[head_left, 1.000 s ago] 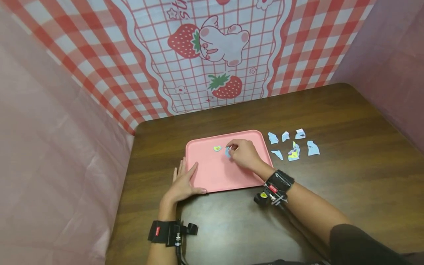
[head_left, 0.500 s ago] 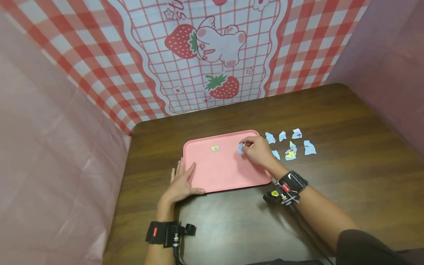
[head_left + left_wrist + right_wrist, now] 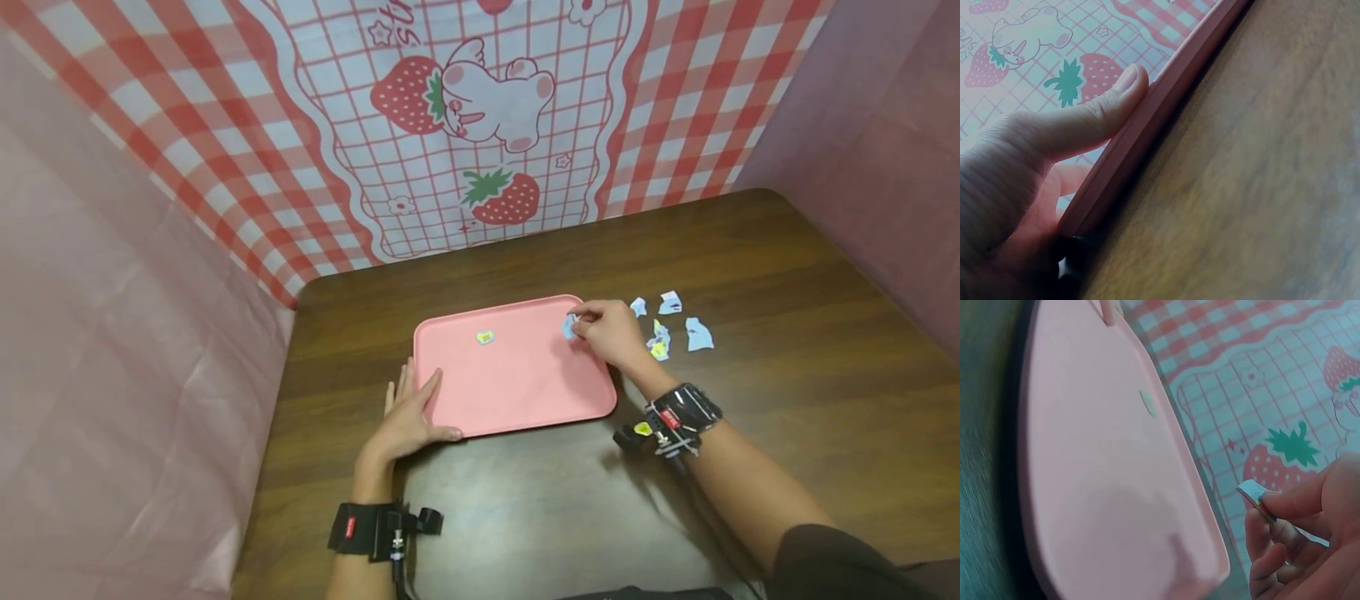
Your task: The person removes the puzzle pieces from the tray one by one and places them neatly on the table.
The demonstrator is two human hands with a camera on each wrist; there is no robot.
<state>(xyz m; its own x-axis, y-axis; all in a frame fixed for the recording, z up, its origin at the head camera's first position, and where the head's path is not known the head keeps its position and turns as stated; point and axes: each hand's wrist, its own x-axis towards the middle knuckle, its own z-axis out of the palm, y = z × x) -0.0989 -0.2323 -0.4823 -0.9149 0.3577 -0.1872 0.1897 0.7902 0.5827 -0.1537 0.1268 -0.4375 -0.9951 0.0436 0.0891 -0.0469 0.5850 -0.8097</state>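
My right hand (image 3: 613, 335) pinches a light-blue puzzle piece (image 3: 568, 327) between thumb and fingertips, over the far right corner of a pink tray (image 3: 517, 383). Up close in the right wrist view, that flat piece (image 3: 1252, 489) shows a thin brown edge. My left hand (image 3: 405, 423) is spread round the tray's near left corner. Its thumb (image 3: 1091, 122) touches the front rim, and the other fingers reach along the left side. One small yellow-and-white piece (image 3: 485, 337) lies on the tray toward the back.
Right of the tray, several loose puzzle pieces lie on the brown wooden table (image 3: 810, 333), among them a yellow-and-purple one (image 3: 658, 342) and a blue one (image 3: 699, 334). A strawberry-print cloth (image 3: 487, 125) hangs behind the table. Pink cloths flank it.
My right hand has moved right across the tray with the blue piece, and its hand now covers some loose pieces. My left hand stays at the corner. The head view has shifted slightly.
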